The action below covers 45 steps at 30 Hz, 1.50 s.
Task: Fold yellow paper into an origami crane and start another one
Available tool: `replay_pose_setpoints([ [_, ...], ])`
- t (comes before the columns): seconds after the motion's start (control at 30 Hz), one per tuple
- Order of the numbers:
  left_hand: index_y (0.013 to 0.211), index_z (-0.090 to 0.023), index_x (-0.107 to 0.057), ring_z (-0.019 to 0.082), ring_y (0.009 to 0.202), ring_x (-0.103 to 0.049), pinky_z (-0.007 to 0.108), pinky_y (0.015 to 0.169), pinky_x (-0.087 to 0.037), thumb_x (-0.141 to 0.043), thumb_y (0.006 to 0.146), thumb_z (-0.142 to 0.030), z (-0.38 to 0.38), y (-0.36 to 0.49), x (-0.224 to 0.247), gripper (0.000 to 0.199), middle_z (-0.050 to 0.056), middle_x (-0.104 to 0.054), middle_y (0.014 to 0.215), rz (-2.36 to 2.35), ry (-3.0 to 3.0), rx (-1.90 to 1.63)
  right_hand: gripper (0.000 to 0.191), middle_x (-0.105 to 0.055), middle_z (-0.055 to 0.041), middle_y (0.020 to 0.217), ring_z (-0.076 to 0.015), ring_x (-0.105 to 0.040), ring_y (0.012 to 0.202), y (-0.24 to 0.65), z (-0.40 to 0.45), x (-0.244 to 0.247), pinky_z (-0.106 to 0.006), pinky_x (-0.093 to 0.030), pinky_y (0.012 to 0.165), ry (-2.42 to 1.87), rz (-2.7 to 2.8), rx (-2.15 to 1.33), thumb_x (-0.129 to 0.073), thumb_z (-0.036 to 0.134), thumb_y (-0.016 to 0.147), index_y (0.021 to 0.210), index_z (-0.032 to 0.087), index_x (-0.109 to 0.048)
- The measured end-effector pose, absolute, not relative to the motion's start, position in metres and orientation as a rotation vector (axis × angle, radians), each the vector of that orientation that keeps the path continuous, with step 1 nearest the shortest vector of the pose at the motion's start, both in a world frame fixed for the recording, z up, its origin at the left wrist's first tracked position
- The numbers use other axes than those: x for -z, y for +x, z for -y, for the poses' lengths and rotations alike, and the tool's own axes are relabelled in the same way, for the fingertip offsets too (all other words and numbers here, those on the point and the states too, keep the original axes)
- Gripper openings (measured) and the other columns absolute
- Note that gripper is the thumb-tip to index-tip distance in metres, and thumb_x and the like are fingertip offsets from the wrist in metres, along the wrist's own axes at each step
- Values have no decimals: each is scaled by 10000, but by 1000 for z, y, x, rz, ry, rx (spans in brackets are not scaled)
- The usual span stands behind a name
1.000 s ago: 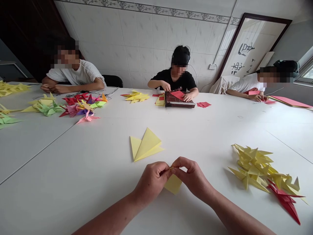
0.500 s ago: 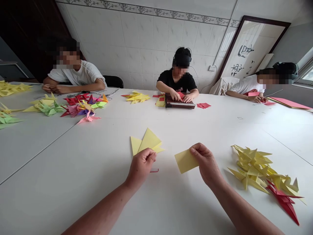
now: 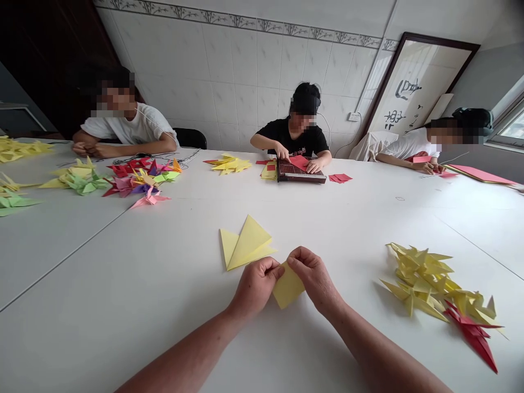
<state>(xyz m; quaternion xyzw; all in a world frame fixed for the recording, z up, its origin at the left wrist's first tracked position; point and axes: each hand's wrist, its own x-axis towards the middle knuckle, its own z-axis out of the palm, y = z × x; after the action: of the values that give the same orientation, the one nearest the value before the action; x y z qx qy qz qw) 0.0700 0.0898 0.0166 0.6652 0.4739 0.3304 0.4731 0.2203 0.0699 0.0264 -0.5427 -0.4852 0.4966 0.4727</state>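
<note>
Between my two hands is a small piece of yellow paper (image 3: 289,288), held up over the table. My left hand (image 3: 258,281) pinches its upper left edge between thumb and fingers. At the top right, my right hand (image 3: 311,275) grips the same paper, thumb in front. Just beyond my left hand lie several folded yellow paper triangles (image 3: 249,240), overlapping on the white table (image 3: 172,305). The red thin piece seen earlier on the table is hidden now.
To the right is a pile of folded yellow paper cranes (image 3: 426,278) with a red crane (image 3: 472,333). Colourful cranes (image 3: 139,177) lie at the left. Across the table, a person (image 3: 305,125) works at a paper cutter (image 3: 302,173); two others (image 3: 126,125) (image 3: 413,144) sit at the sides.
My hands have come together. My left hand moved right and took hold of the yellow paper, which my right hand brought left and slightly down.
</note>
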Motion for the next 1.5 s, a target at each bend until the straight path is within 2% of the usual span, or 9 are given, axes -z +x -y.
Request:
replay_pose_setpoints([
  [0.2, 548, -187, -340, 98, 556, -285, 222, 496, -232, -530, 792, -396, -89, 71, -16, 373, -47, -306, 561, -1130, 1661, -816, 230, -510, 31, 608, -107, -426, 566, 224, -72, -20, -233, -318, 516, -1298, 1314, -1269, -623, 365, 758, 648, 182, -535],
  [0.4, 562, -183, -402, 109, 569, -346, 222, 515, -270, -501, 787, -318, -87, 71, -16, 279, -40, -368, 559, -1141, 1661, -794, 283, -508, 33, 577, -108, -426, 556, 232, -72, -22, -246, -327, 528, -1271, 1263, -1294, -679, 394, 717, 608, 180, -530],
  [0.5, 574, -181, -434, 108, 568, -358, 216, 521, -303, -520, 784, -350, -90, 65, -17, 283, -42, -379, 561, -1197, 1613, -845, 292, -527, 25, 574, -120, -464, 590, 250, -77, -23, -271, -387, 605, -1240, 1165, -1228, -708, 396, 683, 573, 180, -545],
  [0.6, 631, -187, -466, 112, 576, -390, 213, 515, -367, -525, 790, -426, -93, 60, -19, 293, -45, -381, 588, -1251, 1415, -890, 308, -541, 21, 612, -135, -507, 658, 264, -79, -24, -299, -425, 705, -1278, 1012, -1087, -723, 440, 681, 603, 187, -567],
  [0.77, 643, -181, -492, 110, 559, -417, 218, 511, -401, -538, 799, -479, -89, 64, -19, 339, -39, -422, 583, -1165, 1371, -962, 330, -615, -17, 751, -146, -536, 690, 242, -65, -27, -278, -409, 629, -1213, 1224, -1348, -679, 495, 743, 838, 183, -626],
  [0.9, 808, -189, -555, 123, 595, -499, 229, 536, -436, -524, 821, -477, -89, 64, -15, 290, -23, -529, 664, -1170, 1350, -942, 344, -557, 15, 628, -106, -479, 570, 229, -61, -27, -255, -389, 568, -1246, 1119, -1396, -685, 490, 730, 665, 173, -566],
  [1.07, 1058, -215, -534, 137, 676, -575, 237, 582, -482, -541, 810, -391, -92, 62, -14, 305, -20, -585, 740, -1143, 1370, -937, 338, -543, 25, 602, -98, -465, 540, 239, -64, -26, -245, -378, 541, -1295, 1096, -1425, -706, 463, 704, 631, 176, -543],
  [1.3, 1008, -241, -476, 153, 727, -608, 269, 591, -532, -532, 808, -413, -94, 58, -14, 270, -26, -591, 784, -1195, 1219, -966, 334, -601, -2, 741, -123, -547, 652, 241, -59, -27, -257, -427, 623, -1127, 1051, -1440, -593, 532, 818, 875, 204, -616],
  [1.5, 944, -229, -502, 142, 726, -590, 266, 581, -534, -554, 807, -436, -96, 55, -9, 253, -3, -596, 847, -1196, 1159, -985, 305, -635, -21, 771, -126, -568, 687, 237, -56, -27, -253, -426, 648, -1065, 1068, -1544, -620, 497, 821, 845, 193, -622],
])
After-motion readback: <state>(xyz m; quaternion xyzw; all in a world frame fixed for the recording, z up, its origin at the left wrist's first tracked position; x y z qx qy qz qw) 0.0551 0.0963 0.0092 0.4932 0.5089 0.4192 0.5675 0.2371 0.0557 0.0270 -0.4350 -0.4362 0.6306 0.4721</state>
